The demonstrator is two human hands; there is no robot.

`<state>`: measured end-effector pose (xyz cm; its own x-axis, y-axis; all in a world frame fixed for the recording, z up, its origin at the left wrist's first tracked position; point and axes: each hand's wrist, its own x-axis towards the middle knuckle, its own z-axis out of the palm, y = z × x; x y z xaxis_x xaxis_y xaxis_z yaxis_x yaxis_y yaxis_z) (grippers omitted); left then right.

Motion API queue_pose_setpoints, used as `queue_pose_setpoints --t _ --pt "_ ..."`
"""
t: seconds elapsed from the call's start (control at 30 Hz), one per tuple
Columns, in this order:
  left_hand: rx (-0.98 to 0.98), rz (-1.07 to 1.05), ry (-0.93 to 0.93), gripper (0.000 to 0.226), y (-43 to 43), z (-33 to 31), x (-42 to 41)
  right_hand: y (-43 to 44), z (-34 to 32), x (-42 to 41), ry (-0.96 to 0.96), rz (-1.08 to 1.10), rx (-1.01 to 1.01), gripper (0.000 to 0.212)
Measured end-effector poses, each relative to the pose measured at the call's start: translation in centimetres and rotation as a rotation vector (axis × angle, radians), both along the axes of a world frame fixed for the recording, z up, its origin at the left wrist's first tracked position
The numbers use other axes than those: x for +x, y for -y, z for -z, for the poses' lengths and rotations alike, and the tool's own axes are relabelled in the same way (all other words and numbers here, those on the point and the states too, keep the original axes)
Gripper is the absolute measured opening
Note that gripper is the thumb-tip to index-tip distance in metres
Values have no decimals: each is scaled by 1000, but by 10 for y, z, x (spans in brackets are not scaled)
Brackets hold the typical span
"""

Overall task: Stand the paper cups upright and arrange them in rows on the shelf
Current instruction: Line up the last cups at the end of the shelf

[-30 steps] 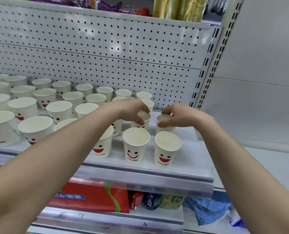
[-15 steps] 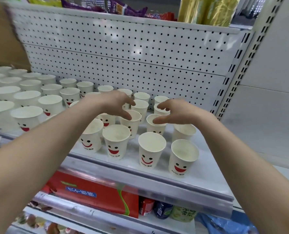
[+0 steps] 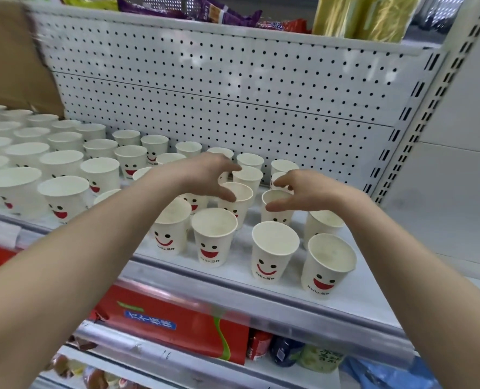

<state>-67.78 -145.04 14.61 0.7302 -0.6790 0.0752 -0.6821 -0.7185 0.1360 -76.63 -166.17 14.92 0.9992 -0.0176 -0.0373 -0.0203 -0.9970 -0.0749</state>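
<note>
Many white paper cups with smiley faces stand upright in rows on the white shelf. My left hand hovers with spread fingers over a cup in the second row, its thumb by the near rim. My right hand arches over the neighbouring cup, with the thumb along its front rim and the fingers above the far rim. Neither hand visibly grips a cup. Two front cups stand just below my right hand.
A perforated back panel closes the shelf behind the cups. A brown cardboard box stands at the back left. Snack packets lie on the shelf above. Red packs and cans fill the shelf below. The shelf's right end has bare surface.
A second ago each hand pinched a cup's rim. Both hands have since loosened and their fingers have spread above the cups. My view has come closer and turned right.
</note>
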Motion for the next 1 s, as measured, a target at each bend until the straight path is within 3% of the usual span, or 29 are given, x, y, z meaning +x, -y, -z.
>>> queue_pose_setpoints --t 0.17,0.3,0.47,0.73,1.0 --pt "-148 53 88 60 -54 -18 -11 -35 -11 -17 201 13 126 42" --pt "-110 79 75 66 -101 -3 -15 -83 -4 -31 167 2 230 56" --pt "-57 153 51 76 -123 18 -19 -124 9 -37 105 23 128 77" --pt "-50 211 61 65 -123 28 -16 -139 9 -38 62 90 50 60" --pt "-65 230 26 71 -125 32 -11 -140 11 -37 58 85 55 54"
